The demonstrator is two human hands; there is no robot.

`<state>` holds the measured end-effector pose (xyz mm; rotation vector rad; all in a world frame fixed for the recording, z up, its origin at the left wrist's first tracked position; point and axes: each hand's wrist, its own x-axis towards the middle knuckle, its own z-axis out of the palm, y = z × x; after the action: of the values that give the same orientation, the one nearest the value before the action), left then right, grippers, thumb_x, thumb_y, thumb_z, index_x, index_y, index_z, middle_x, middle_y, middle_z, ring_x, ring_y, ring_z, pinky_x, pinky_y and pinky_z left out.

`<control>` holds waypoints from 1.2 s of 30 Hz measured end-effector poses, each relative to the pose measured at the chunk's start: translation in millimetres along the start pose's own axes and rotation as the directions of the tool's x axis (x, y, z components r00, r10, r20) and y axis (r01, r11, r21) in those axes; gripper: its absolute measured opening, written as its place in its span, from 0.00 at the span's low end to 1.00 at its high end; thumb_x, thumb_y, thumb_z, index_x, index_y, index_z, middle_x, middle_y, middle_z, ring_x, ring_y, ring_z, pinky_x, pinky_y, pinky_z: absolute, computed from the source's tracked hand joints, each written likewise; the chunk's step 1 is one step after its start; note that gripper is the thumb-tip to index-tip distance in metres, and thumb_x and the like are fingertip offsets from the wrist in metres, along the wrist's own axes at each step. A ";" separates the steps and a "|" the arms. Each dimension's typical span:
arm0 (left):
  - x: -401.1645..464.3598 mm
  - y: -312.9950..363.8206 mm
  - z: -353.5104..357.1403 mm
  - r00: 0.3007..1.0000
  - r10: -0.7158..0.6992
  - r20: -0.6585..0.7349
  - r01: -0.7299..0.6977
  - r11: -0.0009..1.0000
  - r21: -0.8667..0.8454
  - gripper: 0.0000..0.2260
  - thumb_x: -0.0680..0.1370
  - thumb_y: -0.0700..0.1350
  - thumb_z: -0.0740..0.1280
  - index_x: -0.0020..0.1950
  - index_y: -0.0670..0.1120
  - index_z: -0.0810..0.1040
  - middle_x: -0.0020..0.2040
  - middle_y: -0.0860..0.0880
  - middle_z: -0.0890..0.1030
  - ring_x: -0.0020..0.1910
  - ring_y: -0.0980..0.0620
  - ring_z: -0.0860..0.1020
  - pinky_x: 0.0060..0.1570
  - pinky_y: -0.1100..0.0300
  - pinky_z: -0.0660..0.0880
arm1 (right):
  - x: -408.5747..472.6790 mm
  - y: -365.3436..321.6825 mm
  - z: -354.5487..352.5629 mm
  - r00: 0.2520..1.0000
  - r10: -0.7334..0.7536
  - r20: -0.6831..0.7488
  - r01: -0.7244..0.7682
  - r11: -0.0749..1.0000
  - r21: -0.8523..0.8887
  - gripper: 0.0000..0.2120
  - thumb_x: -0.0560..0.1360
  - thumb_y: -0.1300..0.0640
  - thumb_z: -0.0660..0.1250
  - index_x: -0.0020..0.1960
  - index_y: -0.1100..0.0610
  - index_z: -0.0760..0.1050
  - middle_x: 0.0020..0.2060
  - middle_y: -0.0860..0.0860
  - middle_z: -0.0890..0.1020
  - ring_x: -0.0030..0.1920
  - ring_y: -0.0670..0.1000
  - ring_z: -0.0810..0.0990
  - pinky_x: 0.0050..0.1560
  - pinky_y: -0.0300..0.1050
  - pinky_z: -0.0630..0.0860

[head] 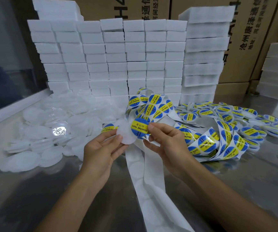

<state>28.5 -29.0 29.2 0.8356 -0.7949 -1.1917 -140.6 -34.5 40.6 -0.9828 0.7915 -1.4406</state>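
The most room for moving is over the near part of the shiny table (51,198). Plain lids (34,148) are crowding the left, stickered lids (252,126) the right, and a wall of white blocks (114,64) is closing the back. In the middle, above the table, the left hand (99,151) is pinching a round white lid (124,134). The right hand (166,144) is pinching a blue and yellow sticker (140,128) that is touching the lid's right edge.

The blue-and-yellow round sticker (139,127) covers the right part of the round white plastic lid (124,132). The white paper backing strip (153,190) runs off the near edge. White foam blocks (118,61) hide print on the brown cardboard boxes (235,69).
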 end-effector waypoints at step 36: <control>-7.2 -2.8 5.2 0.999 0.046 -0.021 -0.045 0.999 0.014 0.06 0.68 0.33 0.74 0.41 0.41 0.82 0.40 0.41 0.85 0.41 0.43 0.85 0.37 0.60 0.81 | -1.5 17.1 2.2 0.968 -0.250 0.028 0.244 0.910 -0.334 0.05 0.72 0.62 0.75 0.42 0.52 0.85 0.37 0.50 0.87 0.36 0.45 0.83 0.36 0.35 0.78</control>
<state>21.3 -23.1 28.6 0.8359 -0.8013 -1.1365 -131.4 -34.7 25.9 -1.3743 0.9726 -1.5601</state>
